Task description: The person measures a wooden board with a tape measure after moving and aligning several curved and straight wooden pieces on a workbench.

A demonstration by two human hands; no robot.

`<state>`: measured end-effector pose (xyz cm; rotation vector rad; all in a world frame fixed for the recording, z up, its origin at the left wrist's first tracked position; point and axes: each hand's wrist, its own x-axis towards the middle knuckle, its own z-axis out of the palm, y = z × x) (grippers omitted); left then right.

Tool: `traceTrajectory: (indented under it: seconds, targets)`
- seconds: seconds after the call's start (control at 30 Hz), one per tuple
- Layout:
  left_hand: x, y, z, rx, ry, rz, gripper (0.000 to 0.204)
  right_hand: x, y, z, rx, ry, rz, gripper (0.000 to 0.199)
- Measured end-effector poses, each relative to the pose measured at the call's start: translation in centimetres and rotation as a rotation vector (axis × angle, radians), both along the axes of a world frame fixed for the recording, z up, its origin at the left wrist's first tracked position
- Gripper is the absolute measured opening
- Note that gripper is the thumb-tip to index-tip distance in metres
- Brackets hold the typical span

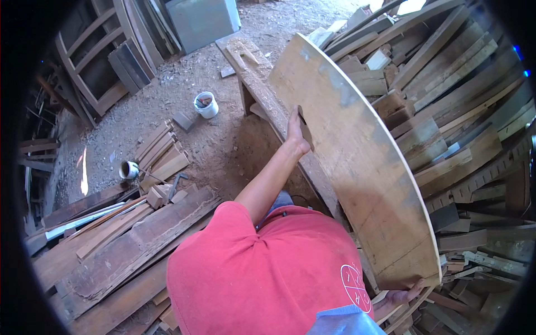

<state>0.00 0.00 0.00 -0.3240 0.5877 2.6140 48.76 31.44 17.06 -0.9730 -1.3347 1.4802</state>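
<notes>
Red shirt [262, 273] fills the lower middle of the view, nearest the camera, and both arms reach out from it to a large wooden board [357, 162] with one curved edge. That board stands tilted on edge, running from the far middle of the view down to the lower right, between a long rough bench [262, 84] and a heap of timber offcuts [463, 111].

Left hand [296, 131] is raised on a nearly straight arm, palm pressed to the board's left edge about midway along, fingers wrapped around to the far side; it is grasping the board. Right hand [405, 294] sits low at the board's near corner, fingers curled under the bottom edge and bearing it from below; it too is clenched on the board.

Judging from this hold, the risk is that the board tips or slides. It is wide, and it is gripped only at one edge and one corner, so its weight could swing toward the offcuts and twist out of the left hand. The lower fingers could be pinched if the near corner drops onto the scrap beneath. Loose planks [128, 240] on the dirt floor [223, 145] beside the feet could also cause a stumble, and a white bucket [206, 104] stands near the bench.
</notes>
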Motion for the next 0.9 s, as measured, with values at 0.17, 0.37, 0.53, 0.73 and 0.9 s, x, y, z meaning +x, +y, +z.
traceTrajectory:
  seconds: [0.17, 0.37, 0.53, 0.73, 0.9]
  targets:
    - [-6.7, -3.0, -4.0, 0.052, -0.093, 0.134, 0.087, -4.0, -3.2, 2.3, 0.462, -0.447, 0.4, 0.062]
    - [-17.7, -9.7, -9.4, -0.34, -0.14, 0.05, 0.101, -15.1, -11.7, -0.2, 0.66, -0.731, 0.704, 0.041]
    - [-17.7, -15.6, -12.2, -0.857, -0.318, 0.143, 0.086, -22.5, -13.1, -13.6, 0.53, -0.767, 0.891, 0.039]
    - [-0.1, -21.2, -17.2, -0.93, -0.191, -0.018, 0.08, -23.6, -12.0, -12.8, 0.589, -0.787, 0.863, 0.035]
    - [18.1, -27.2, -29.0, -1.42, -0.474, -0.339, 0.067, -24.2, -11.4, -13.3, 0.542, -0.823, 0.858, 0.038]
